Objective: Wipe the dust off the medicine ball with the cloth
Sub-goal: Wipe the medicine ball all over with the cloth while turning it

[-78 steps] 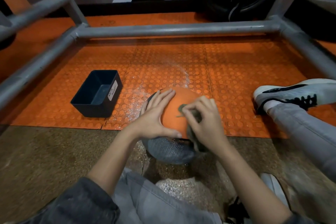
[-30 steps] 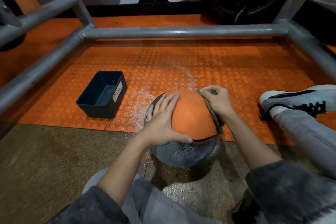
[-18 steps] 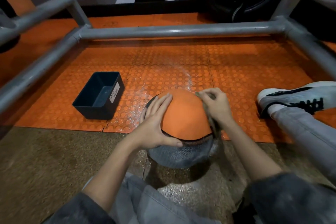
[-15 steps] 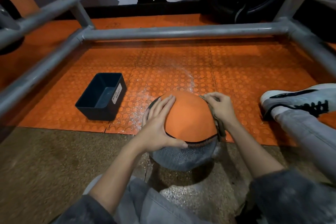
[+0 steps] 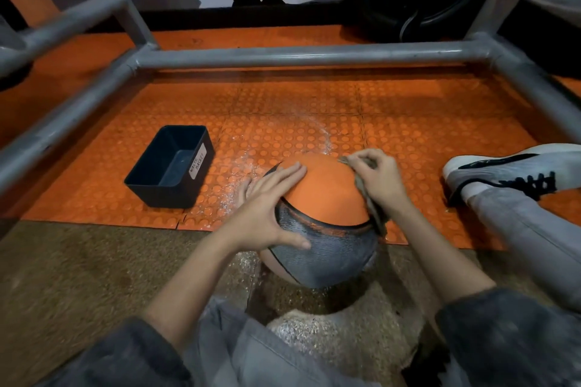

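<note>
I see my left hand point(image 5: 267, 217) spread on the medicine ball point(image 5: 327, 198) at the mat point(image 5: 283, 110) edge, right hand point(image 5: 379, 179) pinching the cloth point(image 5: 372, 207) against its side — a hard swipe could roll it.

The right hand point(image 5: 382, 181) is covering most of the cloth point(image 5: 374, 213). The right edge is cutting off the white shoe point(image 5: 509, 171).

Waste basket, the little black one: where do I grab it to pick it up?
Probably from above: the waste basket stands upright with its top open, so hook your fingers inside over the labelled long wall, thumb outside. That wall faces the medicine ball.
</note>
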Tool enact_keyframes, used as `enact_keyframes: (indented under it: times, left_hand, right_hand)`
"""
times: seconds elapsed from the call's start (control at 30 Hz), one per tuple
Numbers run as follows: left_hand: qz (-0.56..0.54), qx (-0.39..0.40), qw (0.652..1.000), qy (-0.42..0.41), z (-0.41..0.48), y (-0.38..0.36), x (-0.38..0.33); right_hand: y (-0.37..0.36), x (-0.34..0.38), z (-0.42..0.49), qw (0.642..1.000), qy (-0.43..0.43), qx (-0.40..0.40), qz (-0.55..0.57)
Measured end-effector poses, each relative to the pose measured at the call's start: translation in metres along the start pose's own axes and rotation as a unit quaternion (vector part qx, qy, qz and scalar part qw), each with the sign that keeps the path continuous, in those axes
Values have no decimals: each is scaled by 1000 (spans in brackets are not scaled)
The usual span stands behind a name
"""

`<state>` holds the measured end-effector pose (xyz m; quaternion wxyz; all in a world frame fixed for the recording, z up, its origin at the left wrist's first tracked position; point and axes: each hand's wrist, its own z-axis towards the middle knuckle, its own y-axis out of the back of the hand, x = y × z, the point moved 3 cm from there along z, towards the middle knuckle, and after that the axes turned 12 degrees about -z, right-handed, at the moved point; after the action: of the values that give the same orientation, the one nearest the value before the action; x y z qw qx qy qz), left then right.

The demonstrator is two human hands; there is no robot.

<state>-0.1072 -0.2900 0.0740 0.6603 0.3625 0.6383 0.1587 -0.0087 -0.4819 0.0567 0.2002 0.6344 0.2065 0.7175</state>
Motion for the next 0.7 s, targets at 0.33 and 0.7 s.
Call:
enact_keyframes:
  times: [0.33,0.7]
  left_hand:
    - [-63,-44,997,9,27,-13,-12]
    - [-38,-33,999,-19,39,-18,-1]
  right_hand:
    - [-6,27,-28,965,208,-66,-146]
    - [15,-8,15,992,69,-71,-80]
